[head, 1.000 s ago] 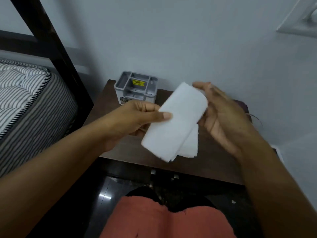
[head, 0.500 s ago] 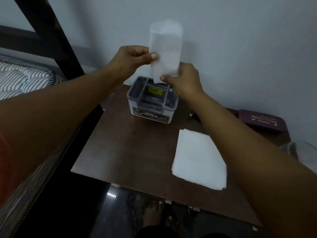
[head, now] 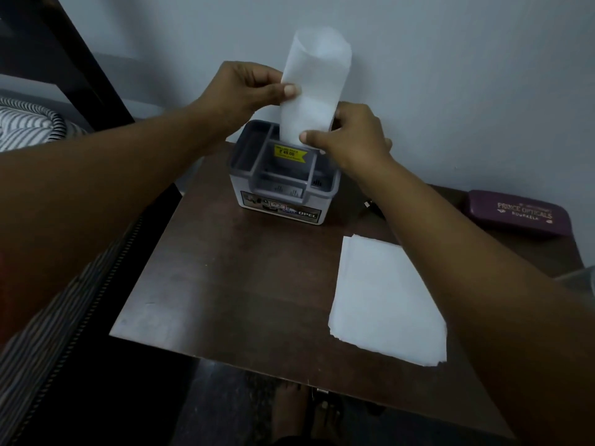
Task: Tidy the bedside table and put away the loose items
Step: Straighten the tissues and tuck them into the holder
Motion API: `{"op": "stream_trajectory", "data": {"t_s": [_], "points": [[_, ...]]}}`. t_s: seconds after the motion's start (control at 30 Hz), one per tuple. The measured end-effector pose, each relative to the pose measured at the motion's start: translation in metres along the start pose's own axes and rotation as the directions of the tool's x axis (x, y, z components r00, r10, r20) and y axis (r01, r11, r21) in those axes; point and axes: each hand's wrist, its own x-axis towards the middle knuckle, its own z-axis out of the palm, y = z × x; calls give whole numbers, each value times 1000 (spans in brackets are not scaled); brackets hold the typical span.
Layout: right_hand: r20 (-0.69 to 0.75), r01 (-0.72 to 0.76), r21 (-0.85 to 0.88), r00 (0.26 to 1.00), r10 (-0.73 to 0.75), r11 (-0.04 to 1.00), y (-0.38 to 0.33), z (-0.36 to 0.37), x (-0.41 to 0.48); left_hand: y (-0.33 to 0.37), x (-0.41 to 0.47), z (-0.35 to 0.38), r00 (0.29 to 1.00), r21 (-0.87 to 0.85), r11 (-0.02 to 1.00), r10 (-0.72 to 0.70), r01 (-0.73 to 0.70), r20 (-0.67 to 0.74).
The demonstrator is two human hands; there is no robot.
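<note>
A white sheet of paper, curled into a loose upright roll, stands with its lower end in the back compartment of a grey plastic desk organiser at the far side of the dark wooden bedside table. My left hand pinches the roll's left edge. My right hand grips its lower right side at the organiser's rim. A second white sheet lies flat on the table near its right front.
A purple spectacle case lies at the table's back right, by the wall. A striped mattress and dark bed frame stand to the left. A clear container's edge shows at far right. My bare feet are below the table's front edge.
One sheet was laid flat on the table. Both hands carried the other sheet to the organiser, curled it upright and lowered its end into the back compartment.
</note>
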Motion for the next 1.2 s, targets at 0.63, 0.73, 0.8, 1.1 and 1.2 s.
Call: {"op": "stream_trajectory", "data": {"t_s": [0.63,0.73,0.8,1.1,1.2], "points": [[28,128,-142,992,-125,982,-1,4,-1,-28,-6,-4,995,-37,997,-69,66,-73],[-31,171,-155,984,-178,973,-2,4,-3,-36,-9,-4,990,107,987,-109,118,-84],[-27,169,-134,984,-174,976,-1,3,-2,-37,-12,-5,988,162,979,-103,121,-116],[43,134,-120,991,-129,984,-2,2,4,-20,-20,-4,980,293,944,-102,149,-170],[20,128,-105,992,-126,986,-1,3,3,-19,-21,-1,978,295,942,-114,163,-177]]}}
